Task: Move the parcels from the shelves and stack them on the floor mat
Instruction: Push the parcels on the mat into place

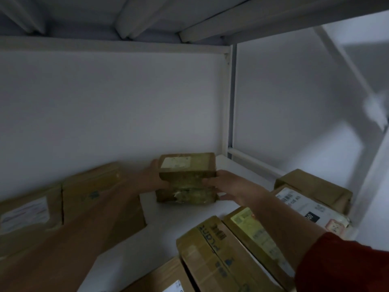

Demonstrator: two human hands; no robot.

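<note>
Red-sleeved right hand (229, 186) and bare left hand (149, 175) clasped a small taped brown cardboard parcel (186, 178) between them on the white shelf (189, 217); lifting it clear looked next.

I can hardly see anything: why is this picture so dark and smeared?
Head view: dim, the shelf above shades the bay; the left forearm and left-side boxes are smeared by motion; the small parcel between the left hand and right hand is sharpest; the wide lens slants the shelf frame at right.
</note>
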